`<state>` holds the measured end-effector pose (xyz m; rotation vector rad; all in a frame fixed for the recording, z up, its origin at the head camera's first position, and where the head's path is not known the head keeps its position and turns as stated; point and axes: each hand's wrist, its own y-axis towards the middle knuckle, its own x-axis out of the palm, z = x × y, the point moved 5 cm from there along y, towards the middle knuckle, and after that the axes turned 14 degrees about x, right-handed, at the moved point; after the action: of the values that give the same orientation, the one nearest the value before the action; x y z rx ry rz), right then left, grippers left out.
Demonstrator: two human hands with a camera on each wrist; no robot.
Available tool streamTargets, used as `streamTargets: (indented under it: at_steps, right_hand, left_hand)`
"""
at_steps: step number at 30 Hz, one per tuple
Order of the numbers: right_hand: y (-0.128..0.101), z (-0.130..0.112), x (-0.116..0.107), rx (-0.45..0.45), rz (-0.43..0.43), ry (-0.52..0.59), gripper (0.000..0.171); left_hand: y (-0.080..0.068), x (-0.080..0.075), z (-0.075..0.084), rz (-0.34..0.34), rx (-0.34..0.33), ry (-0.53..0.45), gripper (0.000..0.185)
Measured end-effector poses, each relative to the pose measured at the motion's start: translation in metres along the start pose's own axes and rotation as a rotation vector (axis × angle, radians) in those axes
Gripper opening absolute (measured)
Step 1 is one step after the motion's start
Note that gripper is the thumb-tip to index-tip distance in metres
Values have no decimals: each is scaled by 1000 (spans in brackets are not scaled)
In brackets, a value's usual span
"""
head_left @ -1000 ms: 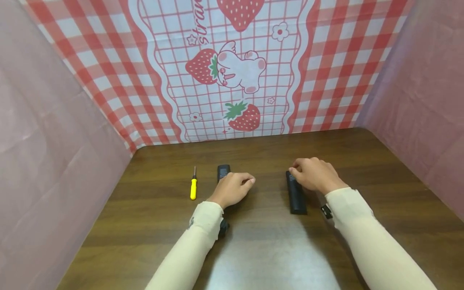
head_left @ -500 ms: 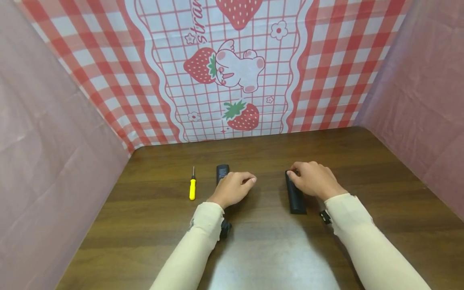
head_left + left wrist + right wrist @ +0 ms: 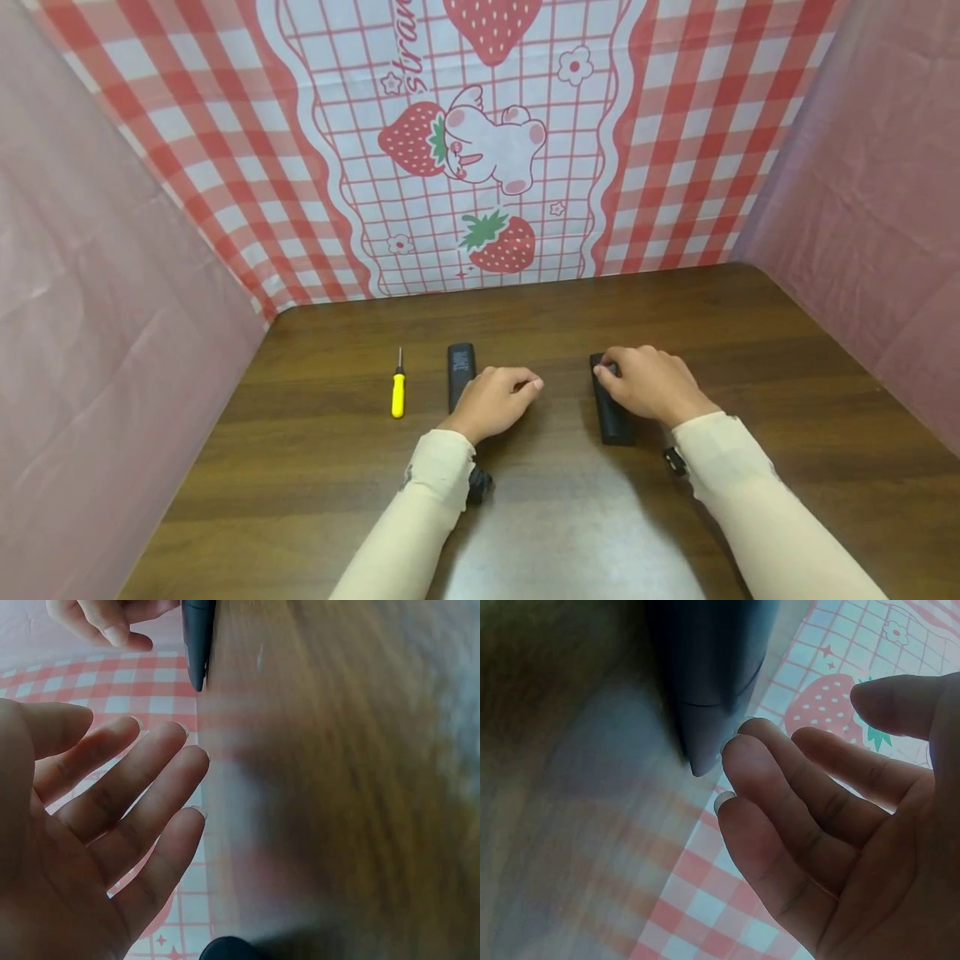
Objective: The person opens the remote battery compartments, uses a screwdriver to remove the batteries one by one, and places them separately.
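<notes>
Two long black plastic devices, slim like remote controls, lie lengthwise on the table. My left hand [image 3: 495,402] hovers with relaxed fingers just right of the left black device [image 3: 461,367], hiding its near end. Small pale print marks that device's far part. Over the far part of the right black device [image 3: 615,423] is my right hand [image 3: 651,385], fingers loosely bent. In the right wrist view its fingertips [image 3: 754,761] are right beside that device's seamed end [image 3: 709,735], with the thumb apart. The left wrist view shows the left palm [image 3: 67,877] with nothing in it.
A screwdriver [image 3: 398,394] with a yellow handle lies left of the left device, tip pointing away. A checked strawberry cloth [image 3: 495,167] hangs behind the wooden table [image 3: 540,533]. Pink cloth walls [image 3: 127,275] stand on both sides.
My left hand has shifted slightly right and nearer, uncovering more of the left black device. My right hand has drawn a little nearer along the right one. Both devices and the screwdriver stay put.
</notes>
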<state>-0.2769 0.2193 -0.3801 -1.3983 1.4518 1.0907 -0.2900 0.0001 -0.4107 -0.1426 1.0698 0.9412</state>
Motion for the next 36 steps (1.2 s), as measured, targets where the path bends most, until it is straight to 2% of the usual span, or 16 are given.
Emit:
streamTargets:
  at_steps: [5, 12, 25, 33, 36]
  right_hand:
    - [-2, 1, 3, 10, -11, -15, 37]
    - [-3, 2, 5, 23, -20, -52, 36]
    - [-11, 4, 13, 54, -69, -72, 43]
    - [-15, 3, 16, 46, -57, -95, 41]
    - [-17, 5, 17, 71, -54, -100, 43]
  left_hand:
    - [1, 5, 4, -9, -8, -27, 29]
    - [7, 5, 11, 4, 37, -41, 31]
    - [10, 12, 16, -34, 43, -90, 32]
    - [11, 17, 20, -31, 49, -104, 32]
    - [12, 20, 21, -33, 56, -104, 31]
